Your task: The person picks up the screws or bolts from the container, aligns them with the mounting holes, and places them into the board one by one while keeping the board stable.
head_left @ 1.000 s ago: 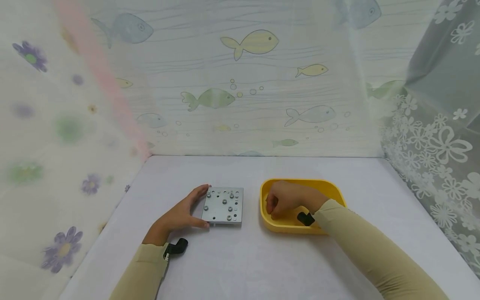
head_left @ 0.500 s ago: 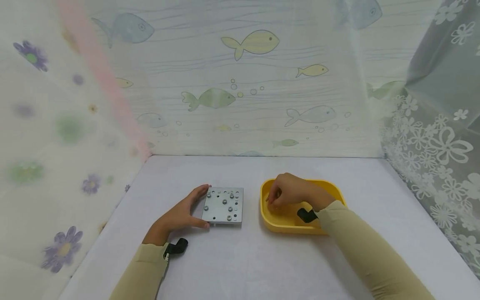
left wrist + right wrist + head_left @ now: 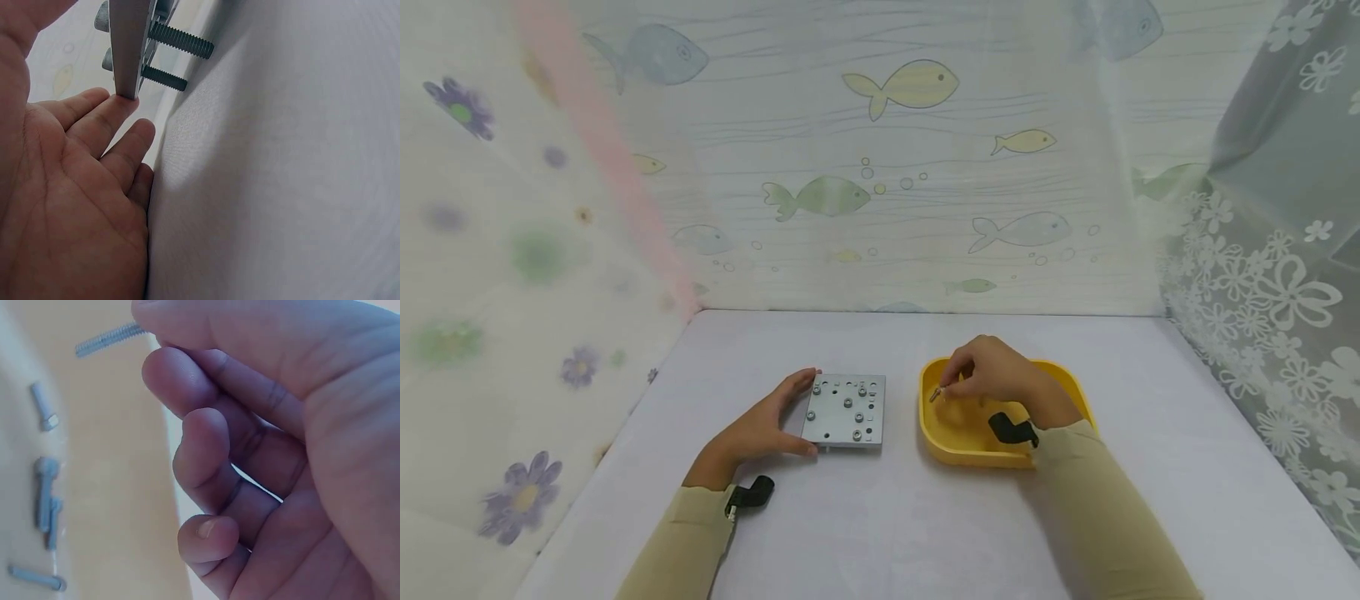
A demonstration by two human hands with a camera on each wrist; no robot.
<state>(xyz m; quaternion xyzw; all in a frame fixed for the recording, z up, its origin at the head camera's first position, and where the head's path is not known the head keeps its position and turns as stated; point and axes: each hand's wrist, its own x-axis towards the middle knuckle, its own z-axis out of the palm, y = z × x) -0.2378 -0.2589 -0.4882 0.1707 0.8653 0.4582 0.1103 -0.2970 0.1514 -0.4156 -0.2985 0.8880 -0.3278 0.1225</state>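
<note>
A square metal plate [image 3: 840, 428] with several socket-head screws in its holes sits left of the middle of the table. My left hand [image 3: 764, 427] holds it by its left side, thumb at the near edge and fingers at the far corner. Threaded screw shanks [image 3: 181, 40] stick out under the plate in the left wrist view. Over the yellow tray [image 3: 977, 458], my right hand [image 3: 992, 372] pinches a screw [image 3: 109, 340] between thumb and index finger; its head is hidden by the fingers. The other right fingers are loosely bent.
Several loose screws [image 3: 44, 495] lie along the tray's side in the right wrist view. White cloth covers the table [image 3: 865, 517]. A fish-print curtain [image 3: 880, 225] hangs behind, with a flowered curtain on the left and a lace one on the right.
My right hand has risen from the tray bottom and shifted slightly away from me, and a screw now shows at its fingertips. The left hand and the plate keep their place.
</note>
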